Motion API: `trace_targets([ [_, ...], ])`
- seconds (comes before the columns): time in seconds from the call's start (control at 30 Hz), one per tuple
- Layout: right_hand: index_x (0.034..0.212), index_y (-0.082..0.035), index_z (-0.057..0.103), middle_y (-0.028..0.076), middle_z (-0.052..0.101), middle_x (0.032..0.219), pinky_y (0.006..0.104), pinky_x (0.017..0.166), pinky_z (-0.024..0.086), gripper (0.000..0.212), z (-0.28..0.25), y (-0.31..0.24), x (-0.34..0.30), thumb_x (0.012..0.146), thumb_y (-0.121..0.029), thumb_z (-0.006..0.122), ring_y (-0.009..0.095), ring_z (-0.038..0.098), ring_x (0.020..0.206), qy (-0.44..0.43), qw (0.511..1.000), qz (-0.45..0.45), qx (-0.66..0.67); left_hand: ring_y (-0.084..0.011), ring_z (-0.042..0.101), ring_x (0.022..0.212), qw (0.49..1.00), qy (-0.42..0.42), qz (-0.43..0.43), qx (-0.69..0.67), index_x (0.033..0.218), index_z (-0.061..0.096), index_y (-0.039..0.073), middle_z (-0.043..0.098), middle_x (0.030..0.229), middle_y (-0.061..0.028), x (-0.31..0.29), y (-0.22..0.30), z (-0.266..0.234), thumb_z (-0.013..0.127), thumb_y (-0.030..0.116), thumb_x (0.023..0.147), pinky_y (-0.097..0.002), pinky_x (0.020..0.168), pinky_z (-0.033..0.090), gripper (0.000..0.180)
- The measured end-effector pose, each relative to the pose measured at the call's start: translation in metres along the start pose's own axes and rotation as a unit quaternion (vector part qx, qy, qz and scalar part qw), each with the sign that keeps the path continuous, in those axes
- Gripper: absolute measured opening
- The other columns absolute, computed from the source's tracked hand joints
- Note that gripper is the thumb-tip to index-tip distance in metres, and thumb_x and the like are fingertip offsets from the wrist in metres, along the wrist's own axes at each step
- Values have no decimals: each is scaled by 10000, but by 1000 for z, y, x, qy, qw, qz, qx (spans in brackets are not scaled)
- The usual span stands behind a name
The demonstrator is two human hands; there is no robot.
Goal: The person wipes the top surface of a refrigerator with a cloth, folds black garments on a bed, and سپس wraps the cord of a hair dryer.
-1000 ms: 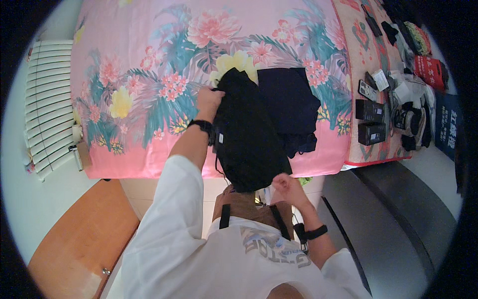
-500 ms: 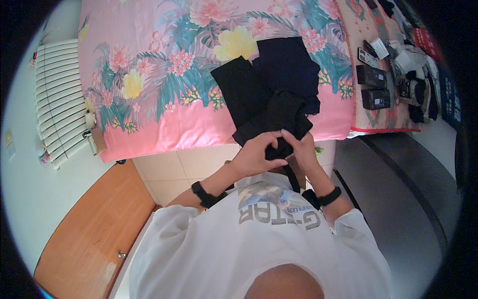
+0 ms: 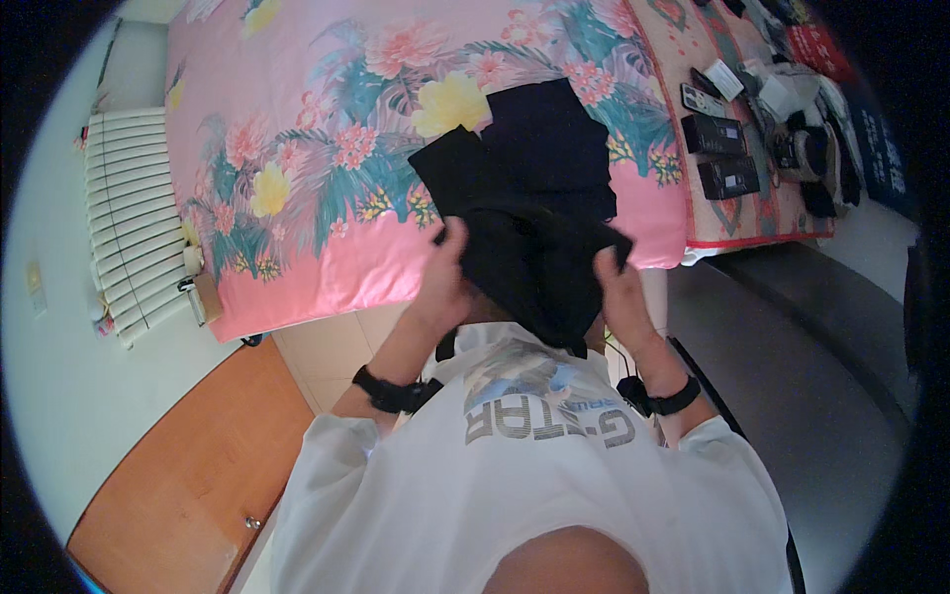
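Observation:
A pair of black trousers (image 3: 539, 257) hangs partly over the near edge of the bed (image 3: 327, 282), its two dark legs lying spread apart on the sheet. My left hand (image 3: 442, 285) grips the waist end at its left corner, thumb on top. At the opposite corner my right hand (image 3: 623, 297) pinches the same cloth. Between my hands the fabric is stretched wide and sags toward my shirt. Most of the fingers are hidden under the cloth.
On a patterned mat (image 3: 708, 218) at the right lie two black boxes (image 3: 727, 178), a remote control (image 3: 701, 100) and piled clothes (image 3: 811, 148). A dark curved panel (image 3: 782, 337) stands near right. An orange wooden door (image 3: 178, 445) is at the left.
My hands were close together on the bunched waist. They have moved apart, left and right, and the cloth between them has opened out.

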State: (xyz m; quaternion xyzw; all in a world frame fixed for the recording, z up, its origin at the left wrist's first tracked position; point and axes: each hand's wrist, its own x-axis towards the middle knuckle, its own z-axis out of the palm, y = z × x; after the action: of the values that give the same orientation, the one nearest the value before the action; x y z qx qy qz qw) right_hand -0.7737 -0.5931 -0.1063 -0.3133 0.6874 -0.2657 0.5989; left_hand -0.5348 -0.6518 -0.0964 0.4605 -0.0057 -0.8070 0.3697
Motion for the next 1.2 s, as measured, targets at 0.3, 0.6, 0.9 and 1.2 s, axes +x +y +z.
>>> trace_targets([
  [0.3, 1311, 64, 415, 118, 572, 1180, 330, 901, 479, 532, -15, -38, -72, 1021, -381, 444, 207, 574, 1007, -20, 991, -52, 122, -246, 494, 1266, 983, -20, 144, 114, 1368, 458, 20, 516, 1383, -89, -56, 20, -8, 517, 339, 992, -391, 1071, 395, 497],
  [0.6, 1083, 7, 583, 217, 567, 912, 462, 956, 305, 379, 9, -54, -79, 997, -337, 447, 353, 451, 983, -108, 981, -95, -127, -416, 562, 907, 695, -86, 244, 671, 1058, 577, -66, 554, 948, -240, -69, -16, 74, 670, 161, 836, -437, 775, 474, 331],
  [0.9, 1315, 18, 457, 154, 575, 1236, 365, 980, 445, 671, -27, -69, -85, 768, -152, 804, 264, 557, 1127, -11, 985, -111, -132, -274, 527, 1223, 838, -383, 90, 378, 1433, 359, -15, 462, 1359, -188, -74, -27, 69, 630, -24, 848, -374, 988, 465, 645],
  [1.2, 1309, -42, 527, 165, 563, 1137, 363, 934, 453, 550, -155, -210, -184, 839, -263, 708, 265, 582, 1014, -106, 863, -308, -385, -223, 633, 953, 733, -171, 374, 542, 1088, 617, 26, 639, 1023, -98, -18, 7, 61, 640, -11, 842, -324, 827, 515, 250],
])
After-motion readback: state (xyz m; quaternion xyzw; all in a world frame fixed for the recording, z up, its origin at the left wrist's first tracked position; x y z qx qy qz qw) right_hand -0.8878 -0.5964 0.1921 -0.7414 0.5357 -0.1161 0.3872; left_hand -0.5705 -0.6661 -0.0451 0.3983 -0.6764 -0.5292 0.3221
